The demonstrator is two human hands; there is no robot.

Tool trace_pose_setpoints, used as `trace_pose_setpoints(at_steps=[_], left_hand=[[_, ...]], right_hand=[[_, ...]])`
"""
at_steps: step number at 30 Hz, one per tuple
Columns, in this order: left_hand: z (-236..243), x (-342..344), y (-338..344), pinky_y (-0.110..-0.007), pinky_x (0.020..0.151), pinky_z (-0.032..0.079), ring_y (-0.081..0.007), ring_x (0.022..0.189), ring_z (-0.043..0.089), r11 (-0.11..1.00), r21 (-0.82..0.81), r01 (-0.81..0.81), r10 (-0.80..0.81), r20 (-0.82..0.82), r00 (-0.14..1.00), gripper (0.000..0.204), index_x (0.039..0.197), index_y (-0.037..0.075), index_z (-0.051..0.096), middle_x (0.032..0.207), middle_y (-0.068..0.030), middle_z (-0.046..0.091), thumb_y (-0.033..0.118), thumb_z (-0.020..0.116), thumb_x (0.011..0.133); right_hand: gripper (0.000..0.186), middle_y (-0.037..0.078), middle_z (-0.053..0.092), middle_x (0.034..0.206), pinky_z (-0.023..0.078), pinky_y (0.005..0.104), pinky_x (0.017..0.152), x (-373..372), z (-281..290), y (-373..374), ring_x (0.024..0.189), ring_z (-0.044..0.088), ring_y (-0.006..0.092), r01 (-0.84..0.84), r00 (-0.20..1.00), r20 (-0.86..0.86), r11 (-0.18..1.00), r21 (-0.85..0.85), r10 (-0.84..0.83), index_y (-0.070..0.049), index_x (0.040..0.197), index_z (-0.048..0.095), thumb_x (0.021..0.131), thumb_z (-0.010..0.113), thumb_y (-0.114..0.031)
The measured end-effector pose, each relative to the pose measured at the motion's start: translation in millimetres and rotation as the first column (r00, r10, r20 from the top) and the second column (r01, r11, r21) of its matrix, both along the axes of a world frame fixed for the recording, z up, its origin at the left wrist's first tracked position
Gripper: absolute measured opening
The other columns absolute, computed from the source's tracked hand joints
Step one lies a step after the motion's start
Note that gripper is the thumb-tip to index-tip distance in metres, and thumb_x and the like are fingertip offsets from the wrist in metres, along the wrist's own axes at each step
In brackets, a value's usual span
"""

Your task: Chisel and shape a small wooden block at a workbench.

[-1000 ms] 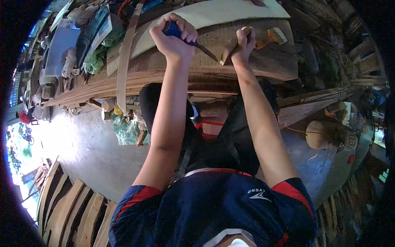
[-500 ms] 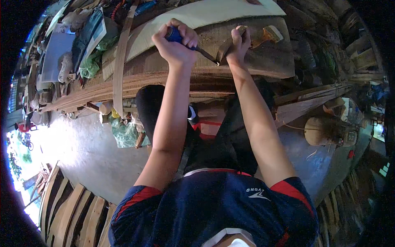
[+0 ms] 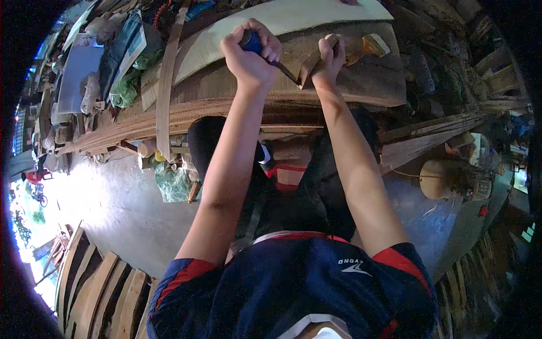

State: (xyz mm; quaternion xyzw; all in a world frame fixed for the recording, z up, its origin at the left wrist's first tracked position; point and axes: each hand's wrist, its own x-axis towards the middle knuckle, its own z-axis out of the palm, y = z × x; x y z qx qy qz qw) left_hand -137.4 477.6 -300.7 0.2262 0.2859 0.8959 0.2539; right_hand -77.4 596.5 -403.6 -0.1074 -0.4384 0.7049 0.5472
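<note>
My left hand is closed around the blue handle of a hand tool with a narrow dark metal shaft. It looks like a chisel or a screwdriver; I cannot tell which. The shaft slants down to the right, and its tip meets the lower end of a small piece of wood. That piece stands tilted in my right hand, with the thumb pressed along it. Both hands are above a wide brown wooden board across my knees' far side. Just right of my right hand lies a paintbrush-like tool.
A curved pale panel lies along the board's far side. A narrow wooden strip crosses at the left, near green plastic and bags. A rounded machine-like object sits on the floor at right. Several planks lean at lower left.
My left hand has moved slightly up and to the right, so the tool's shaft slants more steeply. The wood piece has tilted a little in my right hand, which stays almost in place.
</note>
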Motion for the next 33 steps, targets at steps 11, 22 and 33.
trace_pose_setpoints(at_steps=[11,22,33], left_hand=[[-3.3,2.4,-0.3,-0.029,0.043,0.028,-0.0143,0.043,0.033,0.999,0.034,0.005,-0.004,-0.029,1.0,0.033,0.067,0.005,0.04,0.053,-0.0043,0.037,0.034,0.034,0.081],[-5.0,9.5,-3.2,-0.029,0.043,0.028,-0.0141,0.044,0.032,1.0,0.01,0.013,-0.012,-0.076,0.997,0.031,0.073,0.008,0.047,0.059,-0.0025,0.04,0.036,0.037,0.079],[0.8,7.2,1.1,-0.029,0.041,0.027,-0.0147,0.04,0.032,0.998,-0.061,-0.032,0.031,-0.009,0.999,0.034,0.065,0.005,0.04,0.052,-0.0047,0.037,0.034,0.033,0.08]], right_hand=[[0.024,-0.007,0.042,0.069,0.031,0.0227,0.06,-0.9,-1.1,5.4,0.065,0.037,0.0065,0.039,0.998,0.039,0.993,0.109,-0.043,-0.011,0.077,0.046,0.078,0.067,-0.024],[0.021,-0.006,0.047,0.076,0.037,0.0254,0.063,1.8,4.7,-1.5,0.07,0.041,0.006,-0.005,1.0,0.028,0.999,0.036,0.004,-0.011,0.084,0.049,0.079,0.066,-0.022],[0.021,-0.005,0.047,0.075,0.036,0.0232,0.063,0.2,9.1,-5.8,0.069,0.042,0.007,-0.004,1.0,-0.011,0.998,-0.058,0.004,-0.01,0.088,0.049,0.078,0.067,-0.017]])
